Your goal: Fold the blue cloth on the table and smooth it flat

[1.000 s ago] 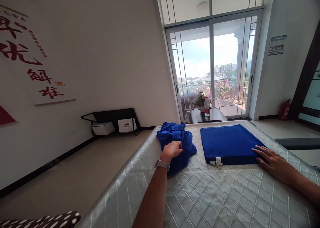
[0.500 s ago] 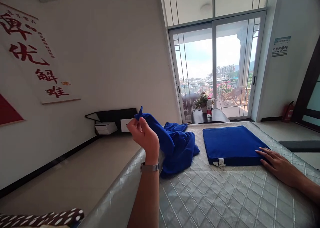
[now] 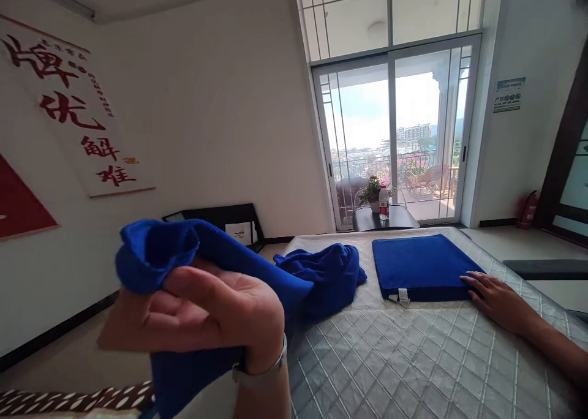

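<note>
My left hand (image 3: 206, 309) is raised at the left over the bed's edge, thumb and fingers closed on one end of a blue cloth (image 3: 321, 278). That end gapes in a round, tube-like opening, perhaps a sleeve. From the hand the cloth stretches right to a crumpled heap on the quilted silver-grey cover (image 3: 395, 351); another part hangs below the wrist. A flat blue square cushion (image 3: 422, 263) with white tags on its near side lies right of the heap. My right hand (image 3: 498, 293) rests on its near right corner, fingers spread and flat.
Beyond the cover stand a small dark table (image 3: 390, 220) with a water bottle (image 3: 384, 203) and a potted plant (image 3: 371, 192), before glass sliding doors. A black frame (image 3: 215, 217) leans by the wall. Brown polka-dot fabric (image 3: 92, 400) lies at bottom left.
My left hand has come nearer and moved left and down, drawing the cloth's end out of the heap. My right hand stays on the cushion's corner. The view has shifted slightly.
</note>
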`<action>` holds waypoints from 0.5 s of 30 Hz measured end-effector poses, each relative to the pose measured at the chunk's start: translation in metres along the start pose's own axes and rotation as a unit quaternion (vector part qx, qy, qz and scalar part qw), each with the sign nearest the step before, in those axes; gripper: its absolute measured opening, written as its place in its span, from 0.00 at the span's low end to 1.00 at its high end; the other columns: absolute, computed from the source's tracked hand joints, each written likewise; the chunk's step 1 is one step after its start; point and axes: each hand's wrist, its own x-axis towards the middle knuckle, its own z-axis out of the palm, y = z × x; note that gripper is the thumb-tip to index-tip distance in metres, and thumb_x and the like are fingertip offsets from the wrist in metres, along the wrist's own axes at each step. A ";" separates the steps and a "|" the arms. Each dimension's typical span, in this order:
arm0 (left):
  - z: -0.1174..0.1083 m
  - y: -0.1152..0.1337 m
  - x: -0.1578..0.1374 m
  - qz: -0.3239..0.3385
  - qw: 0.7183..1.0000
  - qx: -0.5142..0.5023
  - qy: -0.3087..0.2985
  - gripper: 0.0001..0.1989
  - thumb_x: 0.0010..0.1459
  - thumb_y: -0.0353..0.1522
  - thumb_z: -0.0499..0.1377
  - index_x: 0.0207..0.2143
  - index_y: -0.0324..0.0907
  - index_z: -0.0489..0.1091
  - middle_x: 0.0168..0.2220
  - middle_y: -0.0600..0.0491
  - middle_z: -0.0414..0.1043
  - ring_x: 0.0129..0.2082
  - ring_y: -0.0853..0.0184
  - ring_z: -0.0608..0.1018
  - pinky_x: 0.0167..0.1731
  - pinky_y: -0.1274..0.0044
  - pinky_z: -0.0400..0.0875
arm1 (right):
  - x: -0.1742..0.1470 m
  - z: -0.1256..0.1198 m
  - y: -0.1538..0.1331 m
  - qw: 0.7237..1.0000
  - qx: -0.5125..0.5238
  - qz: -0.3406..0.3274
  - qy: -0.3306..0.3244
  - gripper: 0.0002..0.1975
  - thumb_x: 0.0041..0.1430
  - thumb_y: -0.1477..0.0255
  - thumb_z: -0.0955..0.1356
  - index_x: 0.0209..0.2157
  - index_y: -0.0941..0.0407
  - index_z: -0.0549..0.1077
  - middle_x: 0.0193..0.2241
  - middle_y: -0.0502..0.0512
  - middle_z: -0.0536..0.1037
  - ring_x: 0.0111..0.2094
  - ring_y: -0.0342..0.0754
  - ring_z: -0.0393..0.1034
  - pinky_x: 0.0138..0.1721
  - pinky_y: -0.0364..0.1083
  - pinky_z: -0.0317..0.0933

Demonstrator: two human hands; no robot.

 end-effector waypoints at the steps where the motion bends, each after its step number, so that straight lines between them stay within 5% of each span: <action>1: -0.004 0.001 0.003 0.013 0.998 0.019 0.050 0.24 0.65 0.55 0.47 0.51 0.49 0.62 0.46 0.47 0.67 0.51 0.52 0.72 0.53 0.55 0.70 | -0.001 -0.001 -0.001 1.000 -0.010 -0.003 0.010 0.23 0.67 0.60 0.60 0.57 0.53 0.73 0.59 0.60 0.72 0.59 0.57 0.67 0.61 0.57 0.61; 3: -0.010 0.001 0.013 0.009 0.994 0.050 0.095 0.17 0.64 0.49 0.56 0.43 0.46 0.63 0.42 0.50 0.66 0.45 0.59 0.74 0.51 0.61 0.70 | -0.003 -0.005 -0.004 0.999 -0.035 -0.002 0.031 0.22 0.65 0.63 0.60 0.55 0.52 0.74 0.58 0.59 0.73 0.58 0.59 0.68 0.60 0.59 0.61; 6: -0.016 0.008 0.046 -0.030 0.996 0.013 0.084 0.13 0.64 0.43 0.58 0.36 0.46 0.60 0.38 0.55 0.64 0.38 0.67 0.72 0.40 0.70 0.74 | -0.004 -0.016 -0.013 0.997 -0.056 -0.006 0.051 0.21 0.63 0.68 0.60 0.53 0.50 0.76 0.56 0.60 0.75 0.58 0.62 0.68 0.59 0.63 0.60; 9: -0.020 0.043 0.097 -0.015 0.993 -0.094 0.074 0.10 0.64 0.40 0.59 0.34 0.49 0.59 0.36 0.58 0.64 0.35 0.68 0.72 0.29 0.75 0.73 | 0.007 -0.039 -0.040 0.997 -0.042 -0.019 0.069 0.21 0.62 0.70 0.60 0.51 0.50 0.77 0.54 0.62 0.76 0.56 0.62 0.69 0.58 0.64 0.61; 12: -0.023 0.102 0.140 0.027 0.984 -0.175 0.004 0.07 0.65 0.38 0.60 0.35 0.51 0.62 0.34 0.60 0.64 0.35 0.67 0.74 0.26 0.74 0.72 | 0.038 -0.082 -0.101 0.993 0.024 -0.004 0.116 0.19 0.64 0.69 0.59 0.50 0.50 0.77 0.53 0.61 0.76 0.53 0.59 0.71 0.56 0.62 0.64; 15: -0.023 0.155 0.157 0.005 0.962 -0.243 -0.126 0.04 0.66 0.36 0.59 0.37 0.53 0.65 0.35 0.61 0.67 0.38 0.67 0.77 0.34 0.70 0.77 | 0.074 -0.156 -0.191 0.973 0.190 0.005 0.133 0.18 0.67 0.63 0.61 0.53 0.50 0.74 0.54 0.61 0.75 0.54 0.59 0.70 0.55 0.63 0.65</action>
